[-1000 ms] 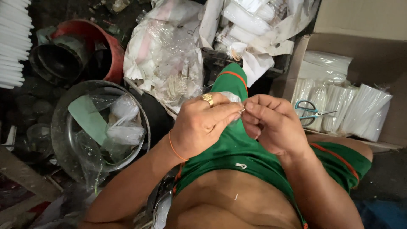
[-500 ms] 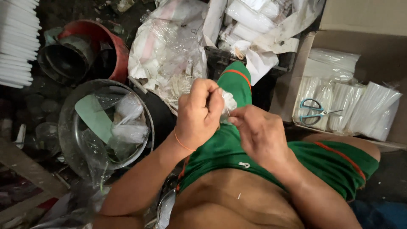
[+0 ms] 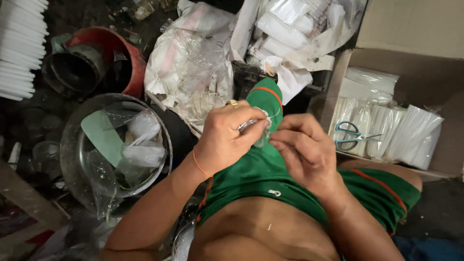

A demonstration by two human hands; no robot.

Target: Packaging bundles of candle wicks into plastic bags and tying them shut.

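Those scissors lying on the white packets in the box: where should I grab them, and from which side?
Probably take the scissors by the blue loop handles, coming from above on the side nearer the person. They lie flat on the white packets in the cardboard box, loops towards the box's left wall, the thin blades pointing right. The loops offer the widest hold, and nothing covers them.

One camera only, worn on the person's head, looking steeply down the bare torso onto the lap and the floor beyond. It sits close: the left hand (image 3: pixel 227 140) and right hand (image 3: pixel 304 150) fill the middle of the view. The far edge takes in a glass bowl (image 3: pixel 77 145) on the left and a cardboard box (image 3: pixel 435 72) on the right
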